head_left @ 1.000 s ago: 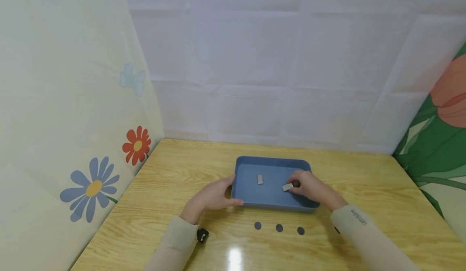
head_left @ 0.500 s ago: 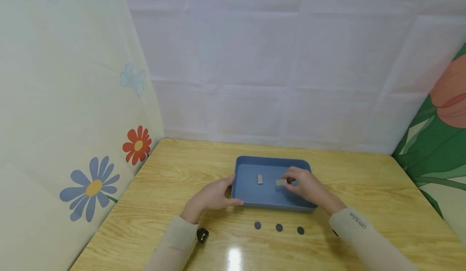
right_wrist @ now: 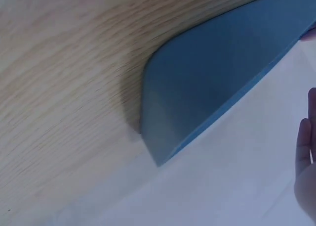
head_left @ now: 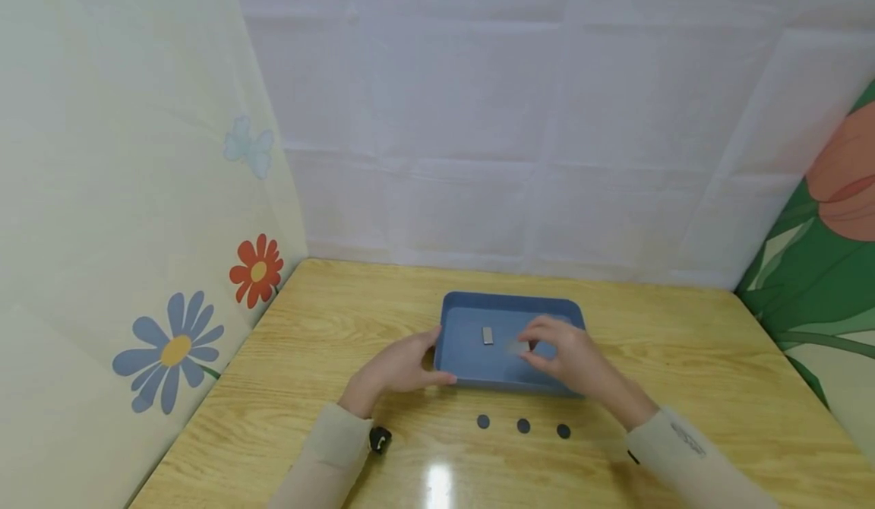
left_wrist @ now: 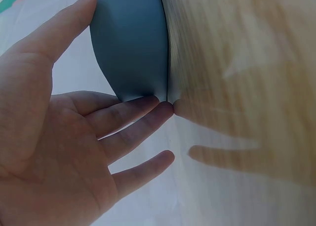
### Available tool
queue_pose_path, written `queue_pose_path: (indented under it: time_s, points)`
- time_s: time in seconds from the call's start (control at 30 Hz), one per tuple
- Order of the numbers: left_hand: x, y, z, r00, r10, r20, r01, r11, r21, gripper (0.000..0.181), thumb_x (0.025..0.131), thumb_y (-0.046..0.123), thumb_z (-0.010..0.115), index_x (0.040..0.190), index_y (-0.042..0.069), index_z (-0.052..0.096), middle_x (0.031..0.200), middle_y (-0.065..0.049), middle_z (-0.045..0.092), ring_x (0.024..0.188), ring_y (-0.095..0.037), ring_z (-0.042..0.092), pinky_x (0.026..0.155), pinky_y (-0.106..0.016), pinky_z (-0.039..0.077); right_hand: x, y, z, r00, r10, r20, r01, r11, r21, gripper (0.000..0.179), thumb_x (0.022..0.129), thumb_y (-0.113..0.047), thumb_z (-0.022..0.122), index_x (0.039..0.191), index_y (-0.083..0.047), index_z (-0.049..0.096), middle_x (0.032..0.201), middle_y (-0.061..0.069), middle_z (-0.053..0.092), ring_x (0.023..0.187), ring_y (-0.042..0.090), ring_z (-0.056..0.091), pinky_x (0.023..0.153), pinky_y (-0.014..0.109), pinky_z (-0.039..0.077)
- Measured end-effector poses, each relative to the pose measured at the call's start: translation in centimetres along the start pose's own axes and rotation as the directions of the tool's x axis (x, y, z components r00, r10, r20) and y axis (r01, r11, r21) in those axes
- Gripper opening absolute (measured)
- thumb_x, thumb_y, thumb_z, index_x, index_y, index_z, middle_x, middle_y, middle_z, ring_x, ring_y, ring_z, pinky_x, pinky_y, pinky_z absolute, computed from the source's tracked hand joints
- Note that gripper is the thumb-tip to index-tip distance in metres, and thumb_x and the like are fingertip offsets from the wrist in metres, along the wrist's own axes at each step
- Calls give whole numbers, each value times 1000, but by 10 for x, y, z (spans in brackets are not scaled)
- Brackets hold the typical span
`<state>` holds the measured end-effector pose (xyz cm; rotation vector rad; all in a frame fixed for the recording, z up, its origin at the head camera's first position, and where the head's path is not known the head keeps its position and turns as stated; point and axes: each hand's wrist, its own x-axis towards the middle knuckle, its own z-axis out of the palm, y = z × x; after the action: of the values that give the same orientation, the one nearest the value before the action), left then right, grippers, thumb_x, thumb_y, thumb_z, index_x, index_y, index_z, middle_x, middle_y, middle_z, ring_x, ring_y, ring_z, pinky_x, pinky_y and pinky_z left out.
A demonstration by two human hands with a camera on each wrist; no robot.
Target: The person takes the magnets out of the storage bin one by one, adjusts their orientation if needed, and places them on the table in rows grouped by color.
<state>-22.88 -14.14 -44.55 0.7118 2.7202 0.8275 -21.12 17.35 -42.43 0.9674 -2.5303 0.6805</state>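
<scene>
A shallow blue tray (head_left: 472,372) sits on the table. My left hand (head_left: 395,365) is at its left end, with the thumb at the front rim and the fingertips at the end wall. In the left wrist view the fingers (left_wrist: 131,134) are spread and nearly straight against the tray. My right hand (head_left: 563,349) is over the right half of the tray. Its thumb and fingertips pinch a small pale rectangular piece (head_left: 517,347), blurred by motion. A similar small silver rectangular piece (head_left: 488,336) lies on the tray's floor, left of the right hand.
Three small dark discs (head_left: 523,425) lie in a row on the wood-grain table (head_left: 369,304), in front of the tray. A black device (head_left: 380,440) is at the left wrist. A white sheet (head_left: 444,114) hangs behind the table, with flower-printed panels (head_left: 176,351) at both sides.
My right hand has shifted left across the tray with the pale piece, which has turned and become blurred. My left hand, the tray, the other silver piece and the discs stay in place.
</scene>
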Motion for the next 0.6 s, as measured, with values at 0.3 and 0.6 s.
queue_pose_path:
  time_s: [0.3,0.6]
  points:
    - [1,0,0,1000,-7,-2,7,1000,8,105,89,52,78,161,-4,25,165,-19,38,151,-33,43,122,-49,41,-11,-32,-1,981,-128,-147,132,991,13,29,74,-11,92,100,-15,79,98,-5,72,82,6,67,72,25,61]
    - [1,0,1,1000,-21,-7,21,1000,12,105,89,53,78,160,-4,26,164,-19,39,150,-34,44,121,-50,43,-23,-59,2,957,-159,-244,190,975,111,33,70,-5,91,99,-15,78,96,-6,73,82,7,66,79,13,56]
